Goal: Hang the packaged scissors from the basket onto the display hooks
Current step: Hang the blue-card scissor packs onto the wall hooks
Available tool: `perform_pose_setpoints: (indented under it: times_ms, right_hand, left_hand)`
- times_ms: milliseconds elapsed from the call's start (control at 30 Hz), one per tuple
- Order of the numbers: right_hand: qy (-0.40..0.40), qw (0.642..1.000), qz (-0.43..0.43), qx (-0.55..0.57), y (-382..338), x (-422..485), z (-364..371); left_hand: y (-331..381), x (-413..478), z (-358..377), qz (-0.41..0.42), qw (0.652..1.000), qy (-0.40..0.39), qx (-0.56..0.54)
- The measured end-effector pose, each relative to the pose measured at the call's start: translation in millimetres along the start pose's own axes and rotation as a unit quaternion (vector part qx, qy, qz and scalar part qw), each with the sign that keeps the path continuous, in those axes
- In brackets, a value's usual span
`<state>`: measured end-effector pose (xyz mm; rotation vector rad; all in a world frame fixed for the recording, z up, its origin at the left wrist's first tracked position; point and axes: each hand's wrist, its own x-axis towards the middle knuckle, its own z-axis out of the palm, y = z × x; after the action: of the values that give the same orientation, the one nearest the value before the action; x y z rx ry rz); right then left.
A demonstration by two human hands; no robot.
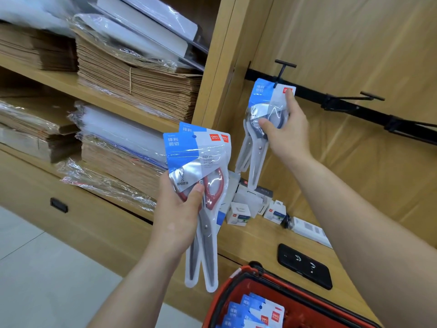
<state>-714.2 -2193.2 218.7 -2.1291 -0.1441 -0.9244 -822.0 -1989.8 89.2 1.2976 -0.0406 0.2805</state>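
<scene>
My left hand [179, 209] grips two overlapping blue-and-white packs of red-handled scissors [201, 166], blades pointing down, in front of the shelf edge. My right hand [287, 129] holds grey-handled scissor packs [262, 100] up at the leftmost black display hook [281, 72]; thumb on the front, forefinger against the red logo corner. The pack's top sits at the hook, whether it hangs on it I cannot tell. The red basket [238, 278] at the bottom holds several more scissor packs [257, 311].
A black rail [354, 105] with further bare hooks [369, 95] runs right along the wooden panel. Small white boxes [238, 214] and a black phone [305, 266] lie on the counter. Shelves at left carry stacks of brown paper bags [132, 81] and wrapped sheets.
</scene>
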Motion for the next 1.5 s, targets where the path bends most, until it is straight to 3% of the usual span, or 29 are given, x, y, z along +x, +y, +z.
perform_pose_setpoints:
  times_ms: [167,300,433,500,900,1100,1333,1500]
  right_hand:
    - [-0.025,0.998,0.047,-0.034,6,9,3]
    - [-0.032,0.996,0.044,-0.069,-11,-38,-2]
    - [-0.203,0.972,0.080,0.080,-24,-123,5]
    - [-0.237,0.955,0.110,0.142,-27,-147,13]
    - [-0.091,0.961,0.181,0.186,-3,-154,-4]
    - [-0.004,0.969,0.142,0.201,7,-143,-57]
    - [0.079,0.985,0.089,0.128,15,-106,-124]
    - [0.086,0.992,0.055,0.069,28,-79,-144]
  left_hand:
    - [0,1,1,0.000,1.000,-0.001,0.005]
    - [0,2,1,0.001,1.000,-0.004,0.005]
    - [-2,2,6,0.004,1.000,0.000,-0.008]
    - [-2,-2,10,0.000,1.000,-0.002,-0.020]
    - [-5,-7,14,-0.008,0.999,-0.034,0.004]
    - [-4,-14,33,-0.009,0.998,-0.063,0.023]
    - [4,-21,67,0.023,0.996,-0.089,0.024]
    - [4,-27,83,0.027,0.994,-0.100,0.039]
